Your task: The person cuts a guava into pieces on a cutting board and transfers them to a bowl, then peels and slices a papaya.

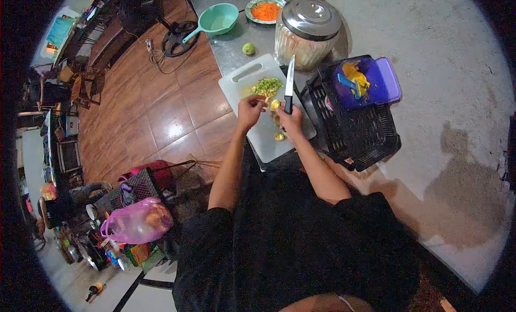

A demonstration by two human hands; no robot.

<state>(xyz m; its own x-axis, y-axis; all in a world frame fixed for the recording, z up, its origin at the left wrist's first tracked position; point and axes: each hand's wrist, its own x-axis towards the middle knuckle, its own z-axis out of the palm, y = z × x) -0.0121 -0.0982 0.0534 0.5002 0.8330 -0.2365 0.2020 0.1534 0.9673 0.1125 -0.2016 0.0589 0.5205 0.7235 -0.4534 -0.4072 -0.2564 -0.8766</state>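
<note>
My right hand (290, 122) is closed round the black handle of a kitchen knife (290, 82), its blade pointing away from me over the board's right edge. Beside it, my left hand (250, 112) has its fingers pinched together near the chopped pile; I cannot tell what they hold. Both hands are over a white cutting board (267, 146). On the board's far half lies a heap of chopped green and yellow bits (267, 86). A cut yellow-green piece (276, 105) shows between my hands, and another yellow piece (279, 136) lies closer to me.
Beyond the board are a round green fruit (248, 49), a teal strainer (223, 17), a plate of shredded orange food (265, 11) and a lidded jar (309, 30). A black crate (357, 132) stands right, with a purple container (389, 78) holding yellow scraps and a blue-handled tool.
</note>
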